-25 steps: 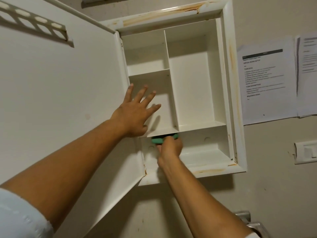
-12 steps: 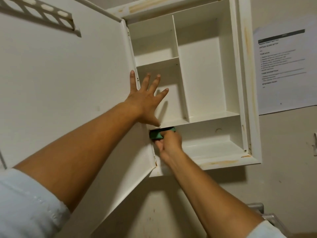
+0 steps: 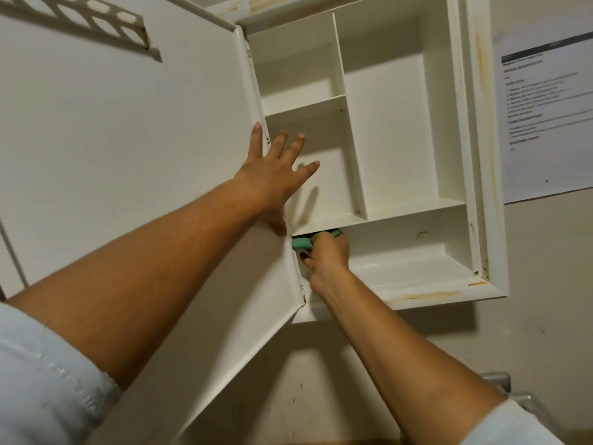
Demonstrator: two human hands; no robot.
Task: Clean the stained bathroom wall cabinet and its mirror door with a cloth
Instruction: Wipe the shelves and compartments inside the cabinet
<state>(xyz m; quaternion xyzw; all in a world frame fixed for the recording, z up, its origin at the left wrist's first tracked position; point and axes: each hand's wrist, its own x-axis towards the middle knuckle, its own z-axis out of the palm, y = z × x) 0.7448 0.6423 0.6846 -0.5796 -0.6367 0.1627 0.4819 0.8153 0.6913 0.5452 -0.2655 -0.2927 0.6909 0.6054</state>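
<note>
The white wall cabinet (image 3: 487,155) hangs open, with rust-brown stains along its right frame and bottom lip. Its door (image 3: 122,162) is swung out to the left, showing the plain white inner face. My left hand (image 3: 272,178) lies flat with spread fingers against the door's hinge edge, its fingertips over the middle-left compartment. My right hand (image 3: 327,255) grips a green cloth (image 3: 301,243) in the bottom compartment's upper left corner, just under the shelf. Most of the cloth is hidden behind my fingers.
A printed sheet (image 3: 545,117) is stuck on the beige wall right of the cabinet. A perforated bracket (image 3: 96,24) runs across the door's top. A metal fixture (image 3: 510,390) shows low right. The cabinet shelves hold nothing.
The view has shifted closer, so the cabinet sits further right. My left hand has slid left onto the door's hinge edge. My right hand with the cloth stays in the lower left corner.
</note>
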